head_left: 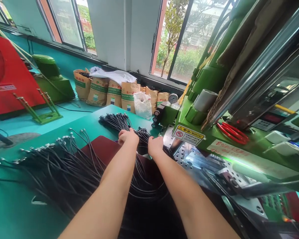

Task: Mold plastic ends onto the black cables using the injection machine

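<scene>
Both hands reach forward over the green tabletop, close together, with thin black cables about them. My left hand (128,136) is closed at the near end of a cable bundle (116,121), whose tips fan out to the far left. Just right of it, my right hand (155,145) curls in beside a smaller bunch of cable ends (142,133), fingers closed; its fingertips are partly hidden. Looped cables (146,191) hang below and between my forearms. A large spread of loose black cables (64,169) with metal-looking ends lies on the left.
A green press machine (189,116) with a warning label and gauge stands close on the right. The green table (12,205) carries a dark red board (99,146). Paper sacks (114,93) line the wall under the windows. Red machinery (10,76) stands far left.
</scene>
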Demonstrator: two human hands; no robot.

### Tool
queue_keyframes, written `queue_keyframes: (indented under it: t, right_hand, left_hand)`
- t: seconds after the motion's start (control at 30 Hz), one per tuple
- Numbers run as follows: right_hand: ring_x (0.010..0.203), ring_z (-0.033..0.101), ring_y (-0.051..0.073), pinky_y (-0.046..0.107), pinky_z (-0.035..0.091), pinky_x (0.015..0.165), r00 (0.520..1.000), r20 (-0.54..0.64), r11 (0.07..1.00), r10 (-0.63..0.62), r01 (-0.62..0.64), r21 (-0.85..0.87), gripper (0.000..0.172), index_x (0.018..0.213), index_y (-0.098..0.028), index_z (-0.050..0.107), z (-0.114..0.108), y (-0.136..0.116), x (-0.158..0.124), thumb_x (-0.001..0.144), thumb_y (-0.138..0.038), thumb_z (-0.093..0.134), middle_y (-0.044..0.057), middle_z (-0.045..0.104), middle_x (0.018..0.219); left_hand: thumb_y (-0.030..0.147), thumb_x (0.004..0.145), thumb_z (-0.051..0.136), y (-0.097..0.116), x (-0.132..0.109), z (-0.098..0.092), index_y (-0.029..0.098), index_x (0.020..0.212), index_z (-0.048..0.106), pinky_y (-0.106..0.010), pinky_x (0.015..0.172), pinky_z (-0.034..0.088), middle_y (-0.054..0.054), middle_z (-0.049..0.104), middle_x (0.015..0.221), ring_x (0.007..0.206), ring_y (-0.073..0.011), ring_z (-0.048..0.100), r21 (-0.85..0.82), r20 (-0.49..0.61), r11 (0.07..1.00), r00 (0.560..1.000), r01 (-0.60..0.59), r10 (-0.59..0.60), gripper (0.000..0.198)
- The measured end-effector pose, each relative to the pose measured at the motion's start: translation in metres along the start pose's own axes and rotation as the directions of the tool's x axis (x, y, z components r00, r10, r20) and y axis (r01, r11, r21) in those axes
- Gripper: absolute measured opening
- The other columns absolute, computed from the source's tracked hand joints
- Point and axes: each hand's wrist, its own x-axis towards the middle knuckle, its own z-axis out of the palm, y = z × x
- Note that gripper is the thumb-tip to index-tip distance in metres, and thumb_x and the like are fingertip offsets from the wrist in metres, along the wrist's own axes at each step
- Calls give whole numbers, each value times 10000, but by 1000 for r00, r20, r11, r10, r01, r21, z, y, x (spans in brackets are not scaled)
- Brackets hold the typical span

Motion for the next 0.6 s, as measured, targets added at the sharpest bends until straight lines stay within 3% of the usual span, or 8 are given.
queue_keyframes:
  t: [0.13, 0.23, 0.37, 0.47, 0.53, 0.6]
  right_hand:
    - [1049, 513, 335, 396, 291, 796, 1000, 7, 1000, 5, -5, 9, 659, 1291, -20, 384, 2, 0, 4, 710, -251, 594, 235, 614, 1054]
    - [1062, 512, 328, 403, 280, 801, 1000, 3, 1000, -11, 11, 22, 682, 1324, -15, 333, 5, 0, 6, 729, -243, 578, 232, 625, 1040]
    - [962, 577, 304, 400, 288, 783, 1000, 7, 998, -13, 12, 60, 659, 1284, 7, 375, 7, -1, 8, 704, -208, 604, 229, 647, 973]
    - [965, 581, 325, 420, 289, 787, 1000, -1, 995, -13, 13, 100, 651, 1235, -4, 428, 6, 1, 7, 657, -205, 647, 240, 647, 956]
    - [971, 585, 326, 429, 291, 797, 1000, -17, 991, -21, 23, 130, 617, 1214, -23, 445, 3, 3, 5, 655, -191, 645, 242, 645, 964]
    - [964, 595, 318, 431, 300, 810, 999, -40, 987, -27, 33, 160, 574, 1193, -34, 456, -6, 5, 1, 662, -164, 630, 235, 647, 966]
  left_hand:
    - [161, 553, 663, -4, 1, 0, 285, 1393, 193, -451, 588, 442, -307, 293, 1319, 994, -440, 528, -83, -18, 997, 1000, 6, -7, 970]
    - [145, 529, 673, -14, 6, -4, 282, 1382, 215, -446, 643, 451, -289, 364, 1276, 1002, -424, 543, -153, -25, 988, 999, -28, 25, 978]
    - [151, 493, 697, -32, 9, -16, 202, 1381, 211, -455, 725, 465, -257, 493, 1167, 1007, -402, 555, -256, -66, 958, 992, -125, 112, 1014]
    - [154, 517, 696, -50, 5, -24, 204, 1388, 158, -406, 734, 488, -184, 561, 1089, 954, -335, 595, -327, -130, 922, 976, -207, 173, 1025]
    - [137, 546, 682, -64, 1, -27, 220, 1393, 104, -357, 676, 511, -141, 578, 1045, 837, -271, 631, -423, -175, 871, 966, -249, 191, 1028]
    - [88, 566, 655, -78, -5, -32, 245, 1389, 77, -323, 587, 520, -105, 582, 992, 667, -205, 633, -630, -215, 723, 958, -283, 188, 1018]
